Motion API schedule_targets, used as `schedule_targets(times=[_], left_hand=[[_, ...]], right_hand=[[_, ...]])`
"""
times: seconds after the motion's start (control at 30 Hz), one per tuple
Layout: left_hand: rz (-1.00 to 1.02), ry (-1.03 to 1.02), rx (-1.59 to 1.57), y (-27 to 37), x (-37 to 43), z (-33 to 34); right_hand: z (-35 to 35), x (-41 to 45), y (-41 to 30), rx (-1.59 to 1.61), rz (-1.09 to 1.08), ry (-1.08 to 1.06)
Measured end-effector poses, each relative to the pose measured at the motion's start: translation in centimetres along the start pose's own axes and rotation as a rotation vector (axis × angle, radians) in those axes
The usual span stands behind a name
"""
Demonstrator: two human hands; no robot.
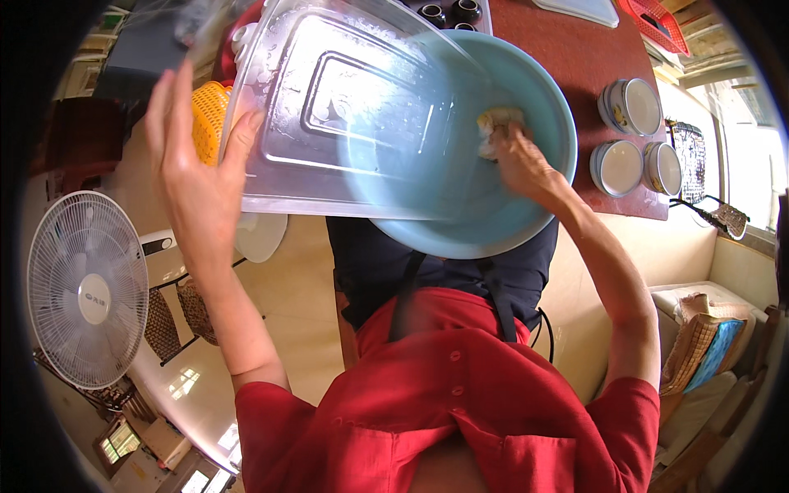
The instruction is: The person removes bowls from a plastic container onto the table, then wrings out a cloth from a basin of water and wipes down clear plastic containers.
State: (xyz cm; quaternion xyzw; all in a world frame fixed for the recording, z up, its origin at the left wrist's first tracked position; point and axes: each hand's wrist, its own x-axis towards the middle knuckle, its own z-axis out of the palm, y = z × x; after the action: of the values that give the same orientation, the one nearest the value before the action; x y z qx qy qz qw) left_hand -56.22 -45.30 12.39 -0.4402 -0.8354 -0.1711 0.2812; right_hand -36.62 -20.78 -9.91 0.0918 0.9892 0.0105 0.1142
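A wet, clear plastic box or lid (290,148) leans over the left part of a light blue basin (564,123), tilted, with water drops on it. My left hand (200,160) is at its left edge, thumb on the near face and fingers spread behind or beside the rim. Over at the right, my right hand (524,154) grips a wet, pale yellowish cloth or sponge (502,117) inside the basin. The basin holds water and sits at the table's edge, above my lap. Its left part shows through the clear plastic.
Stacked bowls (641,108) stand on the red-brown table (585,55) at the right. Dark small cups (465,11) are on a tray beyond the basin. An orange-yellow plastic basket (209,117) lies behind my left hand. A white fan (89,289) stands at the left.
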Motion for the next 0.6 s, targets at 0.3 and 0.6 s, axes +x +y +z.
schedule_targets(times=[0.3, 0.6], left_hand=[[-1.166, -1.063, -1.86, 12.4, -7.8, 11.3], [-1.37, -1.155, -2.3, 13.0, -6.2, 17.0]], right_hand=[[-7.5, -1.9, 0.5, 0.924, 0.156, 0.275], [-12.0, -2.8, -0.5, 1.301, -0.122, 0.097]])
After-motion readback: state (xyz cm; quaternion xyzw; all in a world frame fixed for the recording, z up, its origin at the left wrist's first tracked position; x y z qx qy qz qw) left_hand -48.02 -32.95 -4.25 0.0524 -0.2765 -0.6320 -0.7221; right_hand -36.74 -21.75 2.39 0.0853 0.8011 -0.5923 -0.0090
